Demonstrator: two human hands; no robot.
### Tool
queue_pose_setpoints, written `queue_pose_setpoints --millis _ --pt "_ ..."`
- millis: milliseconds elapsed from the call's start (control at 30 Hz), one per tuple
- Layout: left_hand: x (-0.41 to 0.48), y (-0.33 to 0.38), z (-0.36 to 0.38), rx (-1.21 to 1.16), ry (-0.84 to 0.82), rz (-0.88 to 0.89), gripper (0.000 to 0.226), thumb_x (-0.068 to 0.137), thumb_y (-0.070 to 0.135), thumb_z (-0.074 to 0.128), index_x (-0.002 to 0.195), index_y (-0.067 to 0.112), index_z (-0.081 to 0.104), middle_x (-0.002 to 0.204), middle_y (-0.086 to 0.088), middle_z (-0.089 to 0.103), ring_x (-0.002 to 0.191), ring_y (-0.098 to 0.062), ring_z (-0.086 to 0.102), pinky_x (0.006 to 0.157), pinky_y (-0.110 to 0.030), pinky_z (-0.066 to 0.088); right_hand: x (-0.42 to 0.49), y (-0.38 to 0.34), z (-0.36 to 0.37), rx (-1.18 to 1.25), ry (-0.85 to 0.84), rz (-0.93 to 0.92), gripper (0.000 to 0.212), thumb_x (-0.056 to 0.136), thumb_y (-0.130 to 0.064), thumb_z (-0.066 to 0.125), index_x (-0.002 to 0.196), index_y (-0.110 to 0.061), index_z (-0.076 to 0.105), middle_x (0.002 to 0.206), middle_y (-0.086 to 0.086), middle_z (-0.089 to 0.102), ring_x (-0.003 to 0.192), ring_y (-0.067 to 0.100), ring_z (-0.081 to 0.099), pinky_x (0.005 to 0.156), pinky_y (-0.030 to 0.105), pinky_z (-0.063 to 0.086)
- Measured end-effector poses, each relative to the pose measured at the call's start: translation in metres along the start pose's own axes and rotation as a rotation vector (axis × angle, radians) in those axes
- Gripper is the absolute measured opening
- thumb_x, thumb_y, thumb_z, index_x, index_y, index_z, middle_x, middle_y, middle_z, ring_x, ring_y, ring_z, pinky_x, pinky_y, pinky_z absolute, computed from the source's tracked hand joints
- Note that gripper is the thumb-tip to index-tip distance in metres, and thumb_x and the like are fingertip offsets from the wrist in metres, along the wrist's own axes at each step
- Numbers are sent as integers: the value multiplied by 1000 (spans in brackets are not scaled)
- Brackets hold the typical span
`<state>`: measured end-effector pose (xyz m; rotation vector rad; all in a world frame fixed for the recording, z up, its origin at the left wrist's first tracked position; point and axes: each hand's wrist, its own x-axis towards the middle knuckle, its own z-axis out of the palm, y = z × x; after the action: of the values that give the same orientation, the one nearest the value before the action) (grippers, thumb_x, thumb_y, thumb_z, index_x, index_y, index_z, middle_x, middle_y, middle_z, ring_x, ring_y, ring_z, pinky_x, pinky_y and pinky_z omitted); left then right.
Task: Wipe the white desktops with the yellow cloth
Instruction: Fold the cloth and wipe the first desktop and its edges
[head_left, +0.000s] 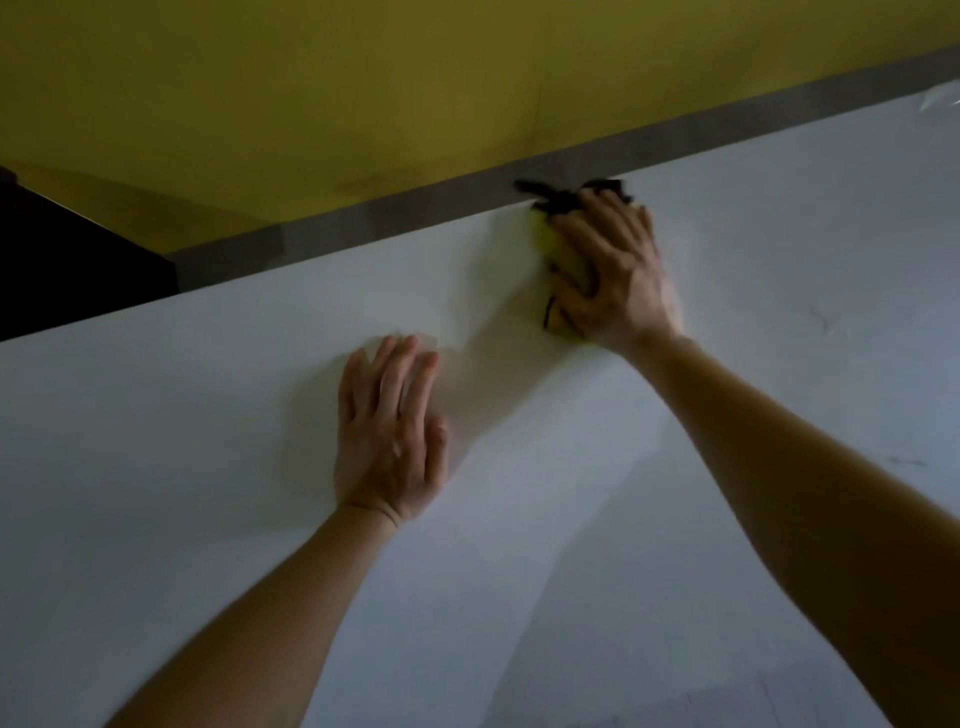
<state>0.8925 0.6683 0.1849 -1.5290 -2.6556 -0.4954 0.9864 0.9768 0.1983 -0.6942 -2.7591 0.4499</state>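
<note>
While the right hand (613, 275) clenched the bunched yellow cloth (545, 241) against the white desktop (727, 467) at its far edge, the left hand (389, 436) lay flat nearer the body, fingers straight, grasping nothing. Firm, overlapping strokes along that edge would likely serve best. The desktop looked smooth and matte, the cloth soft, crumpled and dark-trimmed.

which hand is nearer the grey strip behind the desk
Right. The right hand, on the yellow cloth, is almost at the grey strip; the left hand lies flat farther back.
</note>
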Motion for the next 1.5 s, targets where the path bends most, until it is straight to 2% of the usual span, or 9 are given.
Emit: queue_pose_setpoints --millis 133,367,633,700,900,967,1167,1400,1500 --pt "-1 0 0 -1 1 2 65 99 30 51 160 7 49 170 -18 40 162 -38 30 126 -67 25 6 20 -20 -141 151 635 72 94 -52 47 161 -24 49 176 11 31 165 33 23 135 55 9" --pt "-2 -2 -1 15 -54 -46 68 100 35 46 163 7 45 172 -15 37 163 -36 30 126 -67 25 33 -115 38 28 -133 -277 64 96 -47 63 157 -28 57 170 10 43 161 35 34 135 55 14" --pt "-4 1 -2 -8 -49 -12 65 99 30 53 162 13 48 172 -18 36 162 -40 28 127 -68 22 8 58 -34 -129 102 591 70 95 -59 47 158 -29 51 175 8 34 164 32 24 135 54 12" --pt "-2 0 -3 12 -68 -6 65 101 32 50 165 25 44 172 -18 35 163 -39 26 128 -67 21 11 21 -19 -123 66 525 72 96 -60 44 160 -26 51 175 11 34 164 33 24 136 52 10" --pt "1 4 -14 70 -141 -12 66 99 31 54 165 31 45 169 -20 40 161 -40 31 126 -66 26 9 -70 9 -53 -256 -330 70 100 -50 59 166 -30 44 178 6 29 166 29 21 136 54 8" --pt "7 8 -15 89 -147 -32 60 97 33 57 157 26 58 164 -21 44 155 -42 38 124 -63 30 18 -16 -10 -72 -221 -278 71 99 -50 60 165 -32 44 176 4 33 165 28 25 136 54 9" --pt "60 60 5 20 -24 -122 50 101 41 61 136 6 67 152 -20 57 145 -41 48 122 -60 33 20 127 -63 -176 76 489 67 98 -55 46 158 -26 52 172 13 38 163 37 27 134 58 15" --pt "144 150 45 -39 -51 -62 54 112 41 45 158 14 51 166 -15 46 152 -35 43 125 -59 29 0 95 -58 -93 -257 -356 71 103 -42 58 169 -29 36 178 10 27 167 31 20 137 54 9" --pt "149 163 63 -3 -40 16 58 108 47 53 157 15 56 165 -18 47 154 -40 41 125 -62 27 8 179 -85 -72 -23 2 68 99 -32 67 164 -19 48 172 16 39 161 39 33 130 62 25"
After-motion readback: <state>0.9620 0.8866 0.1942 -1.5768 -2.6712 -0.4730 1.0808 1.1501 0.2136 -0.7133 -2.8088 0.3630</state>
